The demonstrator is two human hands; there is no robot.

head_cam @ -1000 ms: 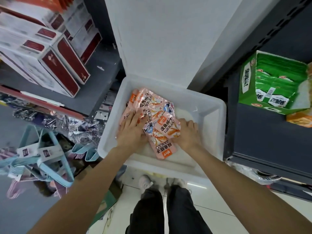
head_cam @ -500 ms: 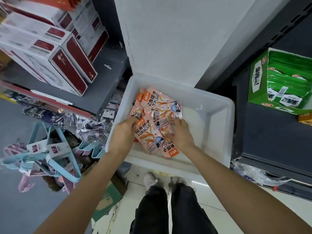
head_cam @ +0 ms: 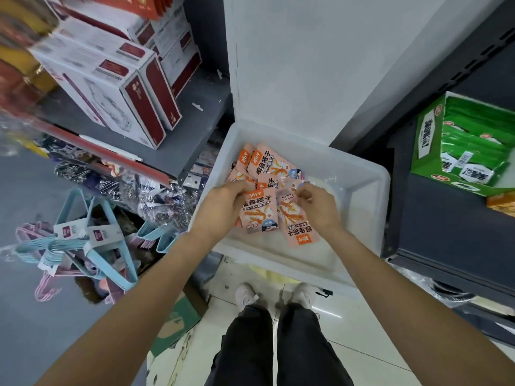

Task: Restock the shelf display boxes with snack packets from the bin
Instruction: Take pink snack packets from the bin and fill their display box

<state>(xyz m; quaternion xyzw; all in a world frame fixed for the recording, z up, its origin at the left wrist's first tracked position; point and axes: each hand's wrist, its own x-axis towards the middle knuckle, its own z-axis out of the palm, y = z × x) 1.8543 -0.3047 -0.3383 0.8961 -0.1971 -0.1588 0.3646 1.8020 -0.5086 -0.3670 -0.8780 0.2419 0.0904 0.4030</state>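
White plastic bin (head_cam: 370, 207), open-topped, between two dark shelf units, holding a loose heap of pink-and-orange snack packets (head_cam: 271, 165) toward its left half. Both forearms reach down and forward into the bin, wrists bent, backs of the hands up. Left hand (head_cam: 223, 203): fingers curled round the top edge of one packet (head_cam: 259, 211), which hangs upright, print readable. Right hand (head_cam: 317, 204): fingers and thumb pinching the upper edge of a second packet (head_cam: 296, 222), print upside down, its lower end over the bin floor. The two held packets touch side by side, above the remaining heap. Green display box (head_cam: 429, 135) of green packets on the shelf to the right, well apart from the bin. White-and-maroon cartons (head_cam: 145, 107) stacked on the left shelf; blue and pink hangers (head_cam: 83, 246) below them. Legs and pale shoes stand on the tiled floor beneath.
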